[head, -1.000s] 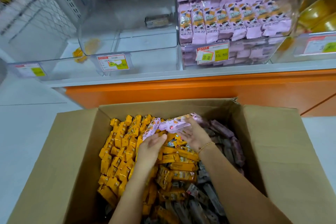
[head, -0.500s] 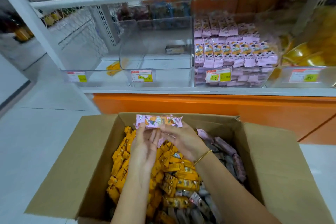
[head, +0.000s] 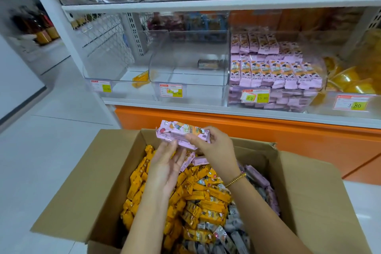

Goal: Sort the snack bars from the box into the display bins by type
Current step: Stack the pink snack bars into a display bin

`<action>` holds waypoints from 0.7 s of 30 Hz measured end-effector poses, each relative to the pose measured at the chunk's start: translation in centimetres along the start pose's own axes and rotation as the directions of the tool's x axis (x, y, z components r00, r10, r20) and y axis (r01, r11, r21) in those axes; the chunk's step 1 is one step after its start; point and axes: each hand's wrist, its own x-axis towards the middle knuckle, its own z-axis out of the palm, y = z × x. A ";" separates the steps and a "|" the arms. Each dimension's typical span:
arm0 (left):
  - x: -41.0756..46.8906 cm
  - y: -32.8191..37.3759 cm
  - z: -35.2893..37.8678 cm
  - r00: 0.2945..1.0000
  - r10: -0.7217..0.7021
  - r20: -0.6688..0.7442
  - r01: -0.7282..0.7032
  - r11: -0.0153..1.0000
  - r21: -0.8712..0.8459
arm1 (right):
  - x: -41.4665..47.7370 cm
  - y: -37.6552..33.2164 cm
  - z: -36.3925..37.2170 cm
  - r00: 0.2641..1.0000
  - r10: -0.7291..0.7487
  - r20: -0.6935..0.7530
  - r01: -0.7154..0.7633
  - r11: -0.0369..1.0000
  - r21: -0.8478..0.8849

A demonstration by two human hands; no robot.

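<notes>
Shelf, far left: clear bin point(head: 115, 81) with a single orange bar point(head: 140, 78) inside. Lower down, open cardboard box point(head: 86, 181), orange bars point(head: 206, 202) heaped across its left and middle. Above box's far edge: left hand point(head: 167, 165) flat, fingers straight, propping underside of pink bundle point(head: 177, 132). Right hand point(head: 214, 148) curled onto bundle's right end; gold bracelet point(head: 236, 179) at wrist. Mauve bars point(head: 257, 177) along box's right side. Shelf, right: pink-stocked bin point(head: 324, 76), packed full.

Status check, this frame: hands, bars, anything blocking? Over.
Right hand grips pink bars above box. Left hand open, touching them underneath. Path to pink bin looks unobstructed.
</notes>
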 end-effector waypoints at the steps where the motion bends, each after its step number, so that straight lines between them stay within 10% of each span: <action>1: 0.0 0.0 0.0 1.000 -0.007 0.005 0.007 1.000 0.014 | 0.3 0.1 0.1 1.000 0.014 -0.004 -0.014 1.000 0.025; 9: 0.6 0.1 -0.3 0.995 -0.071 0.072 0.077 0.994 -0.079 | 1.4 0.2 -0.9 0.961 0.246 0.125 -0.274 0.899 0.340; 21: 1.1 1.2 1.9 0.987 0.004 0.161 -0.019 0.995 0.093 | 1.9 -0.7 -1.3 0.993 0.030 0.112 -0.041 0.994 0.097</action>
